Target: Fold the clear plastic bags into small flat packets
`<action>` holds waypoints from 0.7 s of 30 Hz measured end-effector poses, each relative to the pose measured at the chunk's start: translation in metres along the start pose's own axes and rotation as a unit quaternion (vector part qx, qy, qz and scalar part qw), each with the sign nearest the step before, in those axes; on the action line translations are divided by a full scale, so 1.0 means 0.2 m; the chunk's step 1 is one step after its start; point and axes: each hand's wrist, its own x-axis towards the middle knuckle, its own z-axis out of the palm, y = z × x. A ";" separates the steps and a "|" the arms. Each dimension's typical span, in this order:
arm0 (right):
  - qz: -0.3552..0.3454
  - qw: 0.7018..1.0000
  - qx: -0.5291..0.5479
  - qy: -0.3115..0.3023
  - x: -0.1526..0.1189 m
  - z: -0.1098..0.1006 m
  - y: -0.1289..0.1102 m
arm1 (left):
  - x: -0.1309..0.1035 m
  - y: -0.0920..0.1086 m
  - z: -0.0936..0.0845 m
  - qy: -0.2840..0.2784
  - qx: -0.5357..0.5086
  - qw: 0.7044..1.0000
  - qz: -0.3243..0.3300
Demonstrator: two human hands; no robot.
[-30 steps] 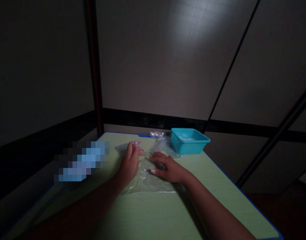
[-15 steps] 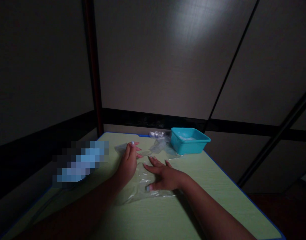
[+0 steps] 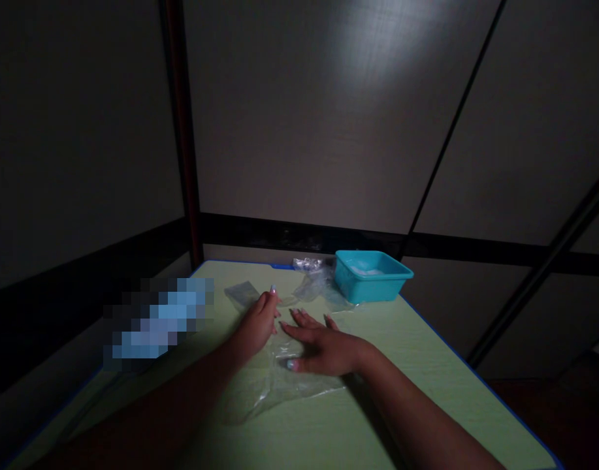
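The pale green worktop (image 3: 436, 398), edged in blue, stands in a dim corner before grey wall panels (image 3: 304, 137) crossed by a black band (image 3: 260, 230); a dark brown post (image 3: 185, 137) rises behind it on the left. Clear plastic (image 3: 260, 385) lies mid-worktop, below the 2 hands. The right hand (image 3: 323, 349) is spread over it, gripping nothing; the left hand (image 3: 258, 324) is curled, and I cannot tell whether it pinches the plastic. A turquoise tub (image 3: 372, 290) sits near the far right edge, beside crumpled wrap (image 3: 313, 284).
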 end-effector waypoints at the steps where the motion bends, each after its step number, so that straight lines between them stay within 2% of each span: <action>1: -0.003 1.000 0.006 0.010 0.00 0.00 0.00 | 0.00 -0.01 0.00 -0.001 0.006 1.000 0.011; 4: -0.005 0.998 0.004 0.058 0.00 0.00 0.02 | 0.00 -0.01 -0.01 0.003 0.035 0.999 0.037; 8: 0.029 0.985 -0.025 0.166 0.02 0.00 0.08 | -0.01 0.02 -0.02 -0.019 0.098 0.990 0.103; 10: 0.048 0.975 -0.034 0.214 0.03 -0.01 0.12 | -0.03 0.04 -0.02 -0.032 0.158 0.973 0.166; 13: 0.077 0.960 -0.053 0.263 0.05 -0.03 0.17 | -0.07 0.06 -0.02 -0.047 0.263 0.931 0.250; 17: 0.127 0.950 -0.085 0.273 0.06 -0.05 0.21 | -0.11 0.06 -0.04 -0.095 0.362 0.890 0.260; 21: 0.138 0.951 -0.109 0.255 0.06 -0.05 0.23 | -0.11 0.02 -0.04 -0.110 0.414 0.871 0.241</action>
